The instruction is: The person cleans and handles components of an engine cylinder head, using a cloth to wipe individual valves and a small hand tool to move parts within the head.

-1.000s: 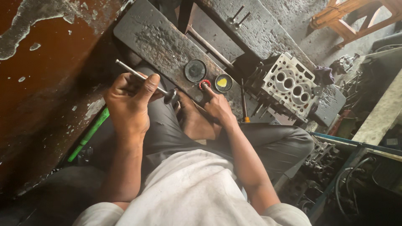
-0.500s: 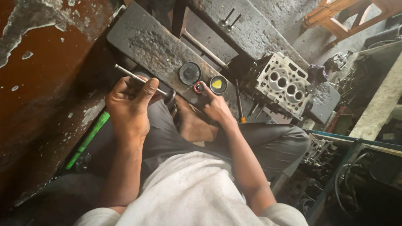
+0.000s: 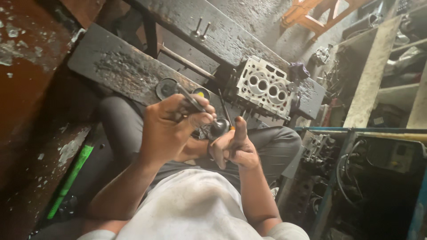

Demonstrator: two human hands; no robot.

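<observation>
Room: We see a dark, dirty workshop with a rusty brown metal wall [image 3: 26, 89] on the left and an orange wooden frame [image 3: 320, 15] far away at the top.
Surface: A black, greasy metal workbench [image 3: 115, 71] runs across in front of the person, who sits with grey trousers [image 3: 275, 142] tucked close to it.
Left hand: The left hand [image 3: 171, 129] is curled tight around a thin metal engine valve with a long stem and a round dark head [image 3: 209, 120]. We think it is held up close so the head can be reached easily.
Valve: The stem points up and to the left, and the round head sits low, just beside the other hand.
Right hand: The right hand [image 3: 235, 149] has one finger stretched out, its tip right by the valve head, and the other fingers are folded in. It holds nothing we can see. We cannot tell if the finger touches the head.
Tins: A small round dark tin lid [image 3: 165, 87] and a small round tin with yellow inside [image 3: 202, 93] lie on the bench, just behind the hands, near enough to reach.
Engine part: A pale grey metal cylinder head with round holes [image 3: 267, 86] rests on the bench, to the right and farther off.
Floor: A bright green strip [image 3: 71, 178] lies low on the left, and tangled black wires and parts [image 3: 356, 178] fill the right side.
</observation>
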